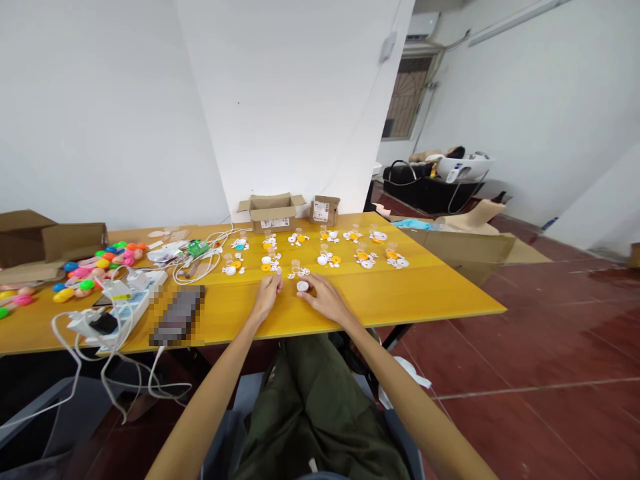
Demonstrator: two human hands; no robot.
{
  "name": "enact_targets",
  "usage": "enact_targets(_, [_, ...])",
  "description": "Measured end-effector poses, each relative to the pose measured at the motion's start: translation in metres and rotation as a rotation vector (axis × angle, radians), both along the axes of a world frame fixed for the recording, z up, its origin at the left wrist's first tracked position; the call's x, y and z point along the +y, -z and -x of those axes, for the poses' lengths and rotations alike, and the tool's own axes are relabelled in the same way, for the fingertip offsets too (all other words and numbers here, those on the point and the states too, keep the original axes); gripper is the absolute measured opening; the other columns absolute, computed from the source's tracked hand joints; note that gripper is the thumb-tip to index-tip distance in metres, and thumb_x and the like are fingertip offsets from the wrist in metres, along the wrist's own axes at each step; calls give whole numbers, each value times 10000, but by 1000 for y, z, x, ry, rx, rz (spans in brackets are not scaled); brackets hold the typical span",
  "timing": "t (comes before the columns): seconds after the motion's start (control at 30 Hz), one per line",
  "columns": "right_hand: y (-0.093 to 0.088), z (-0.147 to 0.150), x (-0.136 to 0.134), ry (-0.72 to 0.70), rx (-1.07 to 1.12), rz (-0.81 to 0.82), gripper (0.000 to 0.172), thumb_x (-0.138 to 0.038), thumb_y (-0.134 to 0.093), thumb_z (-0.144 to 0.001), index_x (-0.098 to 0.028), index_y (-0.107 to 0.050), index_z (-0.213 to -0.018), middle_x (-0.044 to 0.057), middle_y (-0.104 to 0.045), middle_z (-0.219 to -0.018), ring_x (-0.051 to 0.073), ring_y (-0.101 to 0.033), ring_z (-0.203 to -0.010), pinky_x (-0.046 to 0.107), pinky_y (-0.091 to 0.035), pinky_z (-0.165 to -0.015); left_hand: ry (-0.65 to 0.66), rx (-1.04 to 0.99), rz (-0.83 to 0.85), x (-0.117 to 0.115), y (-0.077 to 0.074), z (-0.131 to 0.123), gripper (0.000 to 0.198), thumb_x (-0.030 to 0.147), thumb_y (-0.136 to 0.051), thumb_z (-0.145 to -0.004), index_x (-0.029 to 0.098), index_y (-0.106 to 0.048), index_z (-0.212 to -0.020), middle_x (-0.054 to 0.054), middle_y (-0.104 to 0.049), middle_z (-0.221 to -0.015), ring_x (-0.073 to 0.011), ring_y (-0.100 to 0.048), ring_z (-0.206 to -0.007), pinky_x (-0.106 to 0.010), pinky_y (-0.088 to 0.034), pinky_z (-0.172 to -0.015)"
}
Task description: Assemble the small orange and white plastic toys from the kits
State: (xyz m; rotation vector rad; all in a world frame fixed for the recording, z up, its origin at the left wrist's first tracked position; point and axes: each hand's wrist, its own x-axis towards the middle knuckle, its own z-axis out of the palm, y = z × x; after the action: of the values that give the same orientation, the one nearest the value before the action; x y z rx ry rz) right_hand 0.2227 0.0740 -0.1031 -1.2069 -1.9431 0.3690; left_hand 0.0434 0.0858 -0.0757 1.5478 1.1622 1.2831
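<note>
My right hand [325,297] is closed around a small white round plastic piece [303,286], held just above or on the table near its front edge. Left of it, my left hand [269,295] has its fingers drawn together in a pinch. Whatever it holds, if anything, is too small to name. Just beyond my hands lies a small cluster of white plastic parts [299,271] beside a clear cup. More such clusters, with white and orange discs [334,259], sit in two rows across the yellow table [415,293].
Two cardboard boxes, one open [273,212] and one smaller [325,209], stand against the wall. At left are a phone [179,315], a power strip [135,307] with white cables, a green circuit board [198,248] and colourful plastic pieces [100,263]. The table's right edge borders red floor.
</note>
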Motion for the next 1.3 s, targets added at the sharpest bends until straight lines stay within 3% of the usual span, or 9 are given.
enact_targets(0.53, [1, 0, 2, -7, -47, 2, 256, -241, -688, -846, -252, -695, -1102, 67, -693, -1098, 236, -640, -1043, 379, -499, -945, 28, 11, -33, 3, 6, 3, 555, 626, -568, -863, 225, -412, -513, 37, -391, -482, -130, -390, -494, -280, -356, -529])
enact_targets(0.67, [-1, -1, 0, -23, -39, 4, 216, -246, -679, -848, -253, -694, -1063, 52, -688, -1048, 224, -634, -1002, 361, -500, -912, -1, -154, -48, 2, 7, 4, 436, 642, -541, -883, 230, -520, -741, 40, -495, -567, -133, -465, -537, -269, -412, -567])
enact_targets(0.77, [-3, -1, -1, -24, -41, 17, 171, -240, -671, -850, -243, -686, -1020, 46, -682, -1027, 216, -626, -981, 339, -496, -881, -46, -288, -40, 2, 6, 4, 403, 646, -472, -918, 245, -511, -907, 35, -563, -644, -137, -510, -566, -277, -442, -599])
enact_targets(1.0, [-2, -1, -1, -21, -35, 31, 136, -219, -675, -842, -220, -663, -977, 50, -678, -1006, 216, -627, -955, 335, -492, -865, 20, -184, -19, 3, 5, 4, 530, 615, -482, -914, 198, -576, -600, -31, -602, -583, -157, -564, -570, -299, -452, -597])
enact_targets(1.3, [1, -2, -1, -2, -49, 14, 155, -201, -651, -844, -235, -662, -995, 48, -678, -1021, 216, -631, -979, 353, -498, -901, -2, -117, 7, -2, 1, 3, 480, 564, -582, -863, 210, -544, -541, 6, -518, -512, -146, -509, -542, -285, -423, -591])
